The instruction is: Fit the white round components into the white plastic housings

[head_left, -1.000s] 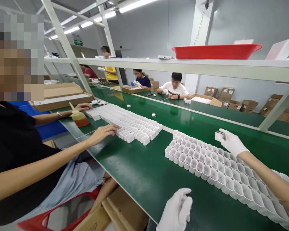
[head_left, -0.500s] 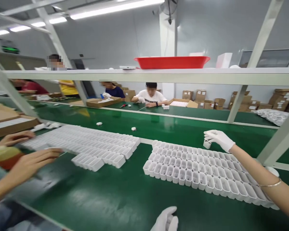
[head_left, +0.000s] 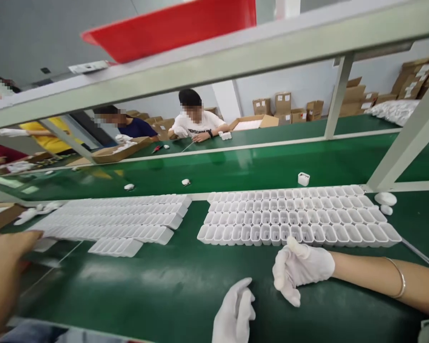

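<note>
My right hand point(head_left: 302, 270), in a white glove with a bracelet on the wrist, is over the green bench point(head_left: 157, 290) on the near side of the right-hand block of white cups point(head_left: 260, 233). Its fingers are spread and loosely bent, with nothing seen in them. To its left, at the lower edge of the view, my gloved left hand point(head_left: 233, 312) is open, fingers a little curled and nothing visible in it. Beyond the block, one white cup point(head_left: 303, 179) with something dark inside stands alone on the green strip point(head_left: 236, 166).
Another block of cups point(head_left: 114, 221) lies to the left, beside a co-worker's bare hand point(head_left: 3, 267). Small white items point(head_left: 186, 182) dot the strip. A shelf beam point(head_left: 214, 66) carrying a red tray point(head_left: 175, 28) crosses above; posts rise at right. White round pieces point(head_left: 385, 198) lie right.
My right hand has let go of the white cup on the green strip and drawn back towards me. My view has tilted and dropped. The co-worker's hand has shifted left in view.
</note>
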`<state>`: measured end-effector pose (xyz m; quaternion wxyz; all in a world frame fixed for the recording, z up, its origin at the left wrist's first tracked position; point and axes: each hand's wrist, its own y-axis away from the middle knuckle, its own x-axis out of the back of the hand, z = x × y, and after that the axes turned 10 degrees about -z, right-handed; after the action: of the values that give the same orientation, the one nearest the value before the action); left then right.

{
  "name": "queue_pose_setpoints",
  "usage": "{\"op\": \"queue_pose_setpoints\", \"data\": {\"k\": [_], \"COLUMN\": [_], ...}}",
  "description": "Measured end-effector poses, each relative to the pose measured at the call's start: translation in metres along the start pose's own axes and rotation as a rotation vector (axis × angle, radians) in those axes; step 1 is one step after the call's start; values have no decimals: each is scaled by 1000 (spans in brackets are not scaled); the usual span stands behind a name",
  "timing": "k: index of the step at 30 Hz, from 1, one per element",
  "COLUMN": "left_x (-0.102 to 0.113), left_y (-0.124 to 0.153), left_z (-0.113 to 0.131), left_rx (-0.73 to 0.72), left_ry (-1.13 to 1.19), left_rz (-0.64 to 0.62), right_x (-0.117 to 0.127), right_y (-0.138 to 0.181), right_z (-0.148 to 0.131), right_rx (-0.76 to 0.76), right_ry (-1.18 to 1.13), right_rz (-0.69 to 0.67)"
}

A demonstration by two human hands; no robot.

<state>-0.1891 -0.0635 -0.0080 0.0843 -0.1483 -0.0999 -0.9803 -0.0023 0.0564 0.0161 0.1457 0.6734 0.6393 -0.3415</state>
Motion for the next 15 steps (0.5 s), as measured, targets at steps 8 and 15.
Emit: {"op": "queue_pose_setpoints", "data": {"k": [8, 15], "left_x": [1, 4], "left_y": [1, 3], "left_z": [6, 10], "left_rx": [35, 10], "left_ry": [-53, -180], "left_rz": [-45, -1], "right_x": [5, 2], "right_y": [-3, -4], "right_z": [12, 8], "right_rx": [-251, -279], "right_ry": [-131, -70], "right_rz": [261, 265]}}
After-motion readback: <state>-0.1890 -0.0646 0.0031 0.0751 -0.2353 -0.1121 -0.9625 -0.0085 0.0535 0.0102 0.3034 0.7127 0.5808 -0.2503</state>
